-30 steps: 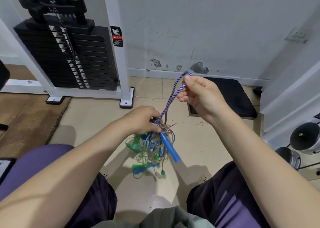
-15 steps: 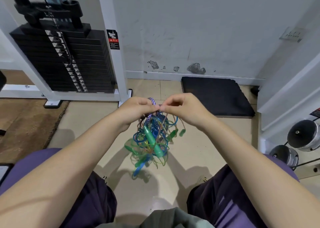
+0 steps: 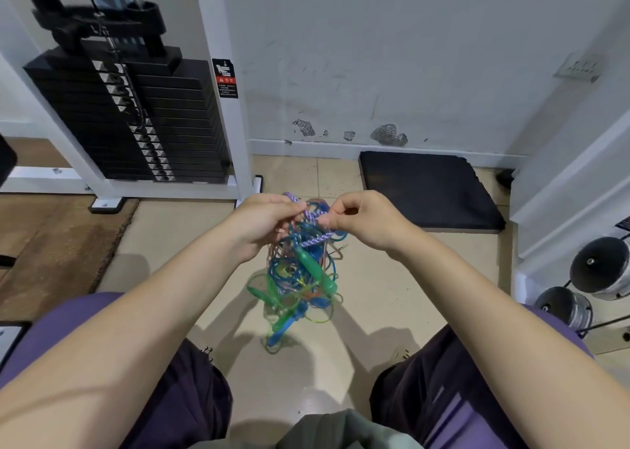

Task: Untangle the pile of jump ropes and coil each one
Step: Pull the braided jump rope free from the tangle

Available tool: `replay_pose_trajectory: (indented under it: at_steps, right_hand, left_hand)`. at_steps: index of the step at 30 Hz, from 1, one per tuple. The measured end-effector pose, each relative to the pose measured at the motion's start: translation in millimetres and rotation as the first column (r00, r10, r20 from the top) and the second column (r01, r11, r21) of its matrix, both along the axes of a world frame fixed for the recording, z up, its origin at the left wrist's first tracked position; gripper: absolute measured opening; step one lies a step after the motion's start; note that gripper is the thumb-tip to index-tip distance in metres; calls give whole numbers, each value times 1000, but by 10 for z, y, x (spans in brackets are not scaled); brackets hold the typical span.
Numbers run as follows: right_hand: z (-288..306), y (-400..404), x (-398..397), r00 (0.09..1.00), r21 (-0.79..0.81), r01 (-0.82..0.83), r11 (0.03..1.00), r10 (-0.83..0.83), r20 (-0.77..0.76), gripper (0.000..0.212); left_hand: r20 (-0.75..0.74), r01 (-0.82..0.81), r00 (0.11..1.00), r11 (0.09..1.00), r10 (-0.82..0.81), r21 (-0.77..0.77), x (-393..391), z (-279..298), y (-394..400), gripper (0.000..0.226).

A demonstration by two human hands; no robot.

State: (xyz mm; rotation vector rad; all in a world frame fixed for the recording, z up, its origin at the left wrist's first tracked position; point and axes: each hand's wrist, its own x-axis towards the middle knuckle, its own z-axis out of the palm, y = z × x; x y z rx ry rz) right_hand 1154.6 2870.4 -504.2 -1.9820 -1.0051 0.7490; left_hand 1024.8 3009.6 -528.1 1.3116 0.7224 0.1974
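Both hands are raised above the tiled floor point(image 3: 392, 298), close together. The left hand point(image 3: 262, 220) grips the top of the tangle of jump ropes point(image 3: 300, 278), fingers curled round the strands. The right hand point(image 3: 361, 218) pinches the purple-and-white braided rope point(image 3: 315, 215) between thumb and forefinger, just beside the left hand. The tangle hangs directly below both hands, between the knees, with a green handle point(image 3: 312, 264) in its middle.

A black weight stack point(image 3: 129, 121) is standing against the scuffed white wall point(image 3: 392, 50); a black mat point(image 3: 426, 189) is lying on the beige tiled floor point(image 3: 375, 298).
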Motion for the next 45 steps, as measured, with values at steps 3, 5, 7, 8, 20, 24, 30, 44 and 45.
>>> replay_pose_trajectory:
  at_steps: [3, 5, 7, 8, 20, 24, 30, 44, 45]
  right_hand:
    - [58, -68, 182, 984, 109, 89, 990, -71, -162, 17]
    - [99, -117, 304, 922, 233, 177, 956, -78, -379, 18]
    - [126, -142, 362, 814, 317, 260, 912, -30, -580, 20]
    - [136, -142, 372, 749, 340, 297, 892, 3, -663, 20]
    - [5, -179, 216, 961, -95, -211, 973, 188, -203, 20]
    - [77, -126, 210, 927, 93, -85, 992, 113, -358, 23]
    - [196, -241, 481, 965, -35, -9, 999, 0, -263, 30]
    - [27, -153, 218, 946, -225, -294, 929, 249, -210, 13]
    - [19, -155, 209, 939, -225, -308, 924, 258, -226, 7]
  left_hand:
    - [-11, -162, 987, 985, 162, -58, -15, -5, 142, 11]
    - [-40, -242, 969, 970, 243, 18, -39, -19, 209, 16]
    - [-52, -245, 967, 965, 251, 94, -58, -34, 217, 19]
    - [-59, -198, 976, 971, 207, 131, -67, -40, 202, 20]
    - [-94, -60, 990, 921, 104, 385, -80, -48, 119, 45]
    - [-145, -34, 985, 927, 94, 374, -96, -74, 117, 42]
    - [-161, -61, 980, 950, 114, 305, -121, -82, 192, 23]
    - [-71, 16, 997, 921, 12, 389, -92, -72, 37, 35]
    - [-69, 14, 998, 922, 14, 387, -90, -73, 35, 36]
